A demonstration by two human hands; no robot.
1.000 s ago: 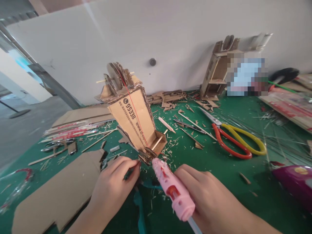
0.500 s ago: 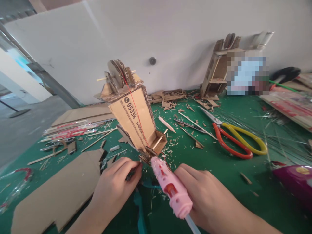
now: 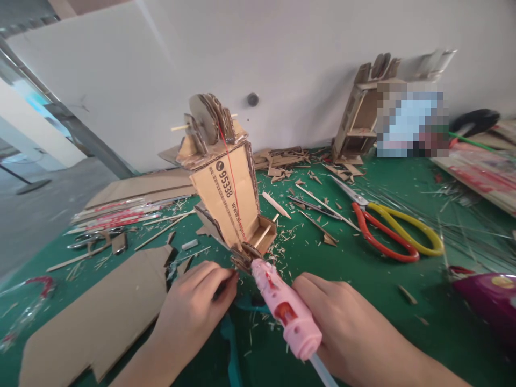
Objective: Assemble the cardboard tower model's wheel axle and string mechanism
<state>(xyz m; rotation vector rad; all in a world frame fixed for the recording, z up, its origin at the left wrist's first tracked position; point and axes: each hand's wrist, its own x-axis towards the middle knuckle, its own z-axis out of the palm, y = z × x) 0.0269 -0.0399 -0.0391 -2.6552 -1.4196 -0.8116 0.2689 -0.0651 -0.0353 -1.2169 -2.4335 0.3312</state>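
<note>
In my right hand (image 3: 322,306) is a pink hot glue gun (image 3: 286,309), its tip at the near lower corner of a cardboard model (image 3: 226,188). A clear glue stick (image 3: 324,371) sticks out of the gun's back end. The model leans to the left; it carries cardboard discs (image 3: 207,118) on a wooden stick at the top, with a red thread running down its front. Several small cardboard discs (image 3: 245,255) sit at its lower corner, by the gun's tip. My left hand (image 3: 203,295) is closed, thumb and fingertips pinched together beside these discs; what they grip is hidden.
Red and yellow scissors (image 3: 387,226) lie to the right, near a purple tool (image 3: 487,301). A large cardboard sheet (image 3: 97,317) is at the left. Cardboard scraps (image 3: 282,161) line the wall, and a second cardboard model (image 3: 355,118) stands at the back right.
The model's top has tilted to the right and is a little more upright. The glue gun and both hands have shifted slightly to the right, with the tip still at the lower corner.
</note>
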